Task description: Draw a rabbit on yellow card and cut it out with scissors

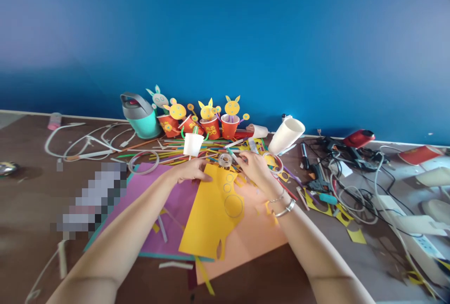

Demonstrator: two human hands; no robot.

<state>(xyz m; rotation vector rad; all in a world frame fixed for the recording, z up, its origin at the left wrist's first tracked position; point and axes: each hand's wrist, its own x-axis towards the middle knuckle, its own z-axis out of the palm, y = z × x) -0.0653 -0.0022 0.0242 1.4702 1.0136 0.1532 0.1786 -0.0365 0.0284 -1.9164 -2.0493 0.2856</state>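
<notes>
A yellow paper sheet (207,210) with drawn circles lies on purple (165,210) and orange (253,233) sheets. My left hand (191,170) presses flat on the yellow sheet's top edge, fingers stretched out. My right hand (255,168) is closed around a green pen (232,155), its tip near a small tape roll (225,159) at the sheet's upper right corner. Bracelets sit on my right wrist.
Red paper cups with yellow bunny faces (211,121) line the blue wall beside a teal jug (142,114). A white cup (193,144), a tipped cup stack (286,135), straws, a glue gun (318,175), cables (351,187) and a power strip (418,238) crowd the right. White cords (84,142) lie left.
</notes>
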